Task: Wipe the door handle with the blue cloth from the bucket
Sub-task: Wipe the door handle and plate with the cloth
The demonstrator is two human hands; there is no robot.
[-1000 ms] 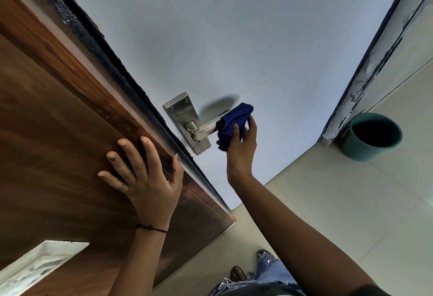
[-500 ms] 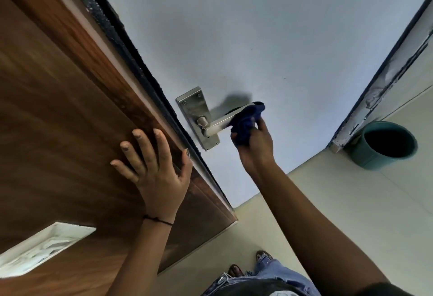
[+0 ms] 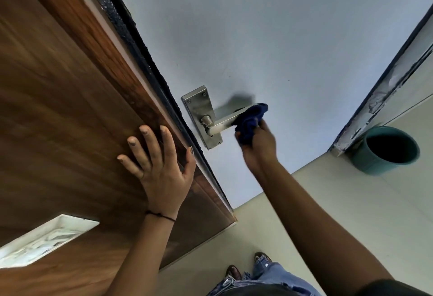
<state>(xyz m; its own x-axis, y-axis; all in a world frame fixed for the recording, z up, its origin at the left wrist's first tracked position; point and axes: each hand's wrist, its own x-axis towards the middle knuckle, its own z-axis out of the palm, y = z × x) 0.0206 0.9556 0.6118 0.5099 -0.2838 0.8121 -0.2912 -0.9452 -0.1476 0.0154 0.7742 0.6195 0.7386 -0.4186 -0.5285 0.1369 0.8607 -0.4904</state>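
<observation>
A steel lever door handle juts from its backplate on the pale grey door face. The bunched dark blue cloth is wrapped over the lever's outer end. My right hand grips the cloth from below and presses it on the lever. My left hand lies flat, fingers spread, on the brown wooden door surface, holding nothing. The teal bucket stands on the floor at the right, its inside dark.
The black door edge seal runs diagonally between the wooden and grey faces. A worn door frame stands right of the handle, by the bucket. A white inset panel sits low on the wood. My feet are on the cream floor.
My right hand slid the cloth outward along the lever, from its middle to its end, baring more metal. My left hand stayed flat on the wood. The view shifted slightly.
</observation>
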